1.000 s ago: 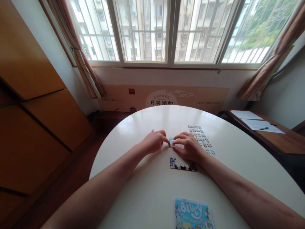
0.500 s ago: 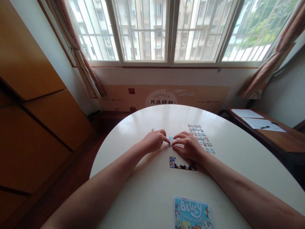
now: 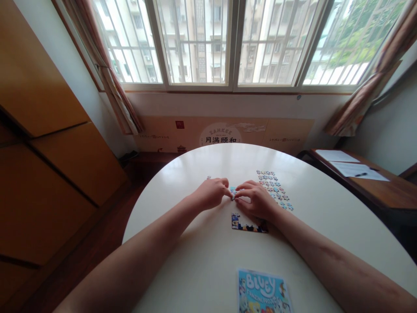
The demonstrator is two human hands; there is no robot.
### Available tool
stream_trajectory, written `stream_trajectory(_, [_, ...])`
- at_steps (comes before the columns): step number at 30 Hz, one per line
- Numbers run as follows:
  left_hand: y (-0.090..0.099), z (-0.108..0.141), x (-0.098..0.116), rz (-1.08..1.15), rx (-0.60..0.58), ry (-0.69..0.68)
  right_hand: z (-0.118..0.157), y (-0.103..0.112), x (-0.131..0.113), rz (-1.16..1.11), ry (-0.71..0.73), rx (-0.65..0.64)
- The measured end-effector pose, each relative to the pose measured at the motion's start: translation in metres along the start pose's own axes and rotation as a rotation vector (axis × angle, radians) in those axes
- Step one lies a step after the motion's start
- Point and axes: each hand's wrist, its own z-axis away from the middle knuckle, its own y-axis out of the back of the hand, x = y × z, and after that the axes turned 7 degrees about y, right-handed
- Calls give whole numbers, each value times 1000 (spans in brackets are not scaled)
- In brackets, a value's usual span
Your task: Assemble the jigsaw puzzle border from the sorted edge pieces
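A small joined cluster of puzzle pieces (image 3: 233, 191) lies on the white round table (image 3: 192, 261) between my two hands. My left hand (image 3: 213, 192) is curled, its fingertips pinching at the cluster's lower left edge. From the other side, my right hand (image 3: 256, 198) arches over the table, its thumb and fingertips closed on the cluster's right edge. Closer to me sits a partly assembled puzzle section (image 3: 249, 228) with a straight lower border; my right wrist is beside it. Loose puzzle pieces (image 3: 275, 188) stand in rows to the right, partly hidden behind my right hand.
A blue "Bluey" picture card (image 3: 263, 291) lies at the near side of the table. One or more small pieces (image 3: 209, 177) rest beyond my left hand. At right, a wooden desk (image 3: 374, 191) bears paper sheets (image 3: 358, 171) and pens.
Both hands stay at the puzzle cluster with almost the same grip. Only a very slight shift of the fingers and of the whole view shows.
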Motion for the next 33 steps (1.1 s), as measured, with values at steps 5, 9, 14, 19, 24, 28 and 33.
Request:
stream_trajectory(5, [9, 0, 20, -158, -31, -62, -2, -2, -1, -13, -19, 2])
stream_trajectory(9, [8, 2, 25, -160, -12, -36, -3, -2, -2, -10, -16, 11])
stream_trajectory(14, [7, 3, 12, -92, 61, 20, -3, -2, -3, -20, -17, 17])
stream_trajectory(19, [5, 2, -1, -38, 71, -50, -4, -3, -2, -51, -30, 9])
stream_trajectory(24, [0, 1, -2, -22, 15, -43, -3, -4, 0, -69, -27, 7])
stream_trajectory(28, [-2, 1, -1, 8, 30, -32, -2, -3, 0, -5, -14, 76])
stream_trajectory(33, [-2, 2, 1, -23, 49, -35, -1, 1, 0, 31, -80, 211])
